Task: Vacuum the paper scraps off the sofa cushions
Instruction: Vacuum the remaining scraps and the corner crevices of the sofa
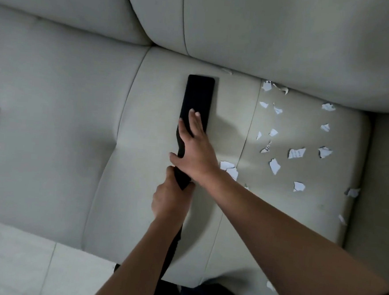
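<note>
Left hand [169, 198] tight around nozzle [198, 92]

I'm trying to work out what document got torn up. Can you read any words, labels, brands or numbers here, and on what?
On the paper scraps: several carry dark printed lines, all too small and blurred to read.
On the vacuum nozzle: plain black, no brand or label visible.
On the sofa cushion: no text.

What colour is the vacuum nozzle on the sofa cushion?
The vacuum nozzle is plain black; the head view shows it best.
</note>
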